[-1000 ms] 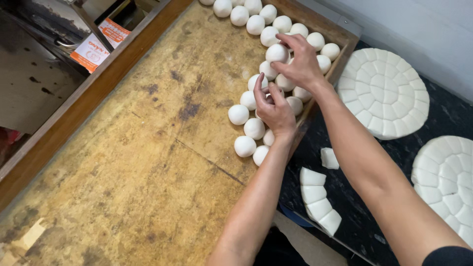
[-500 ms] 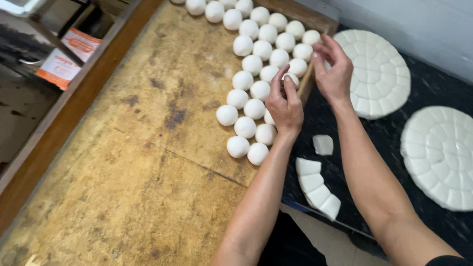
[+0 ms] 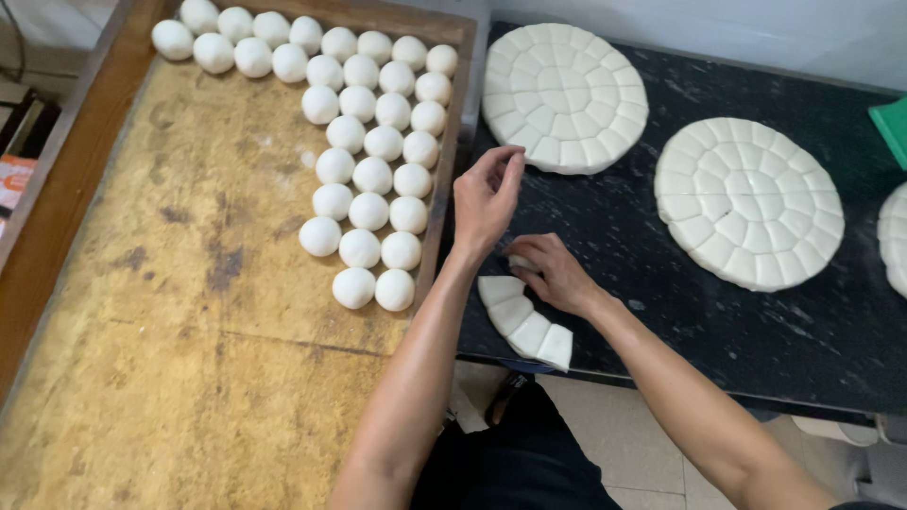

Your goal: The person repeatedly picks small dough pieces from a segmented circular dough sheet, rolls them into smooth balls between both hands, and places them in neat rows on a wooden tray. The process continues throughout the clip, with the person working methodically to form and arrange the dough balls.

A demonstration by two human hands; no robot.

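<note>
Here the right hand [image 3: 553,274] rests on the black counter [image 3: 661,321], fingers curled around a small dough piece [image 3: 519,262] beside a curved row of cut wedges [image 3: 525,321] at the counter's front edge. The left hand [image 3: 487,198] hovers open and empty above, just past the wooden tray's [image 3: 189,378] right rim. Dough balls [image 3: 373,175] crowd that rim; the tray's left side lies bare.

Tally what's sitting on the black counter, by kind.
Round scored dough discs: 3 (one cut off by the right edge of the picture)
Loose cut dough pieces: 5 (one under the right hand)
Green object: 1
Total: 9
</note>
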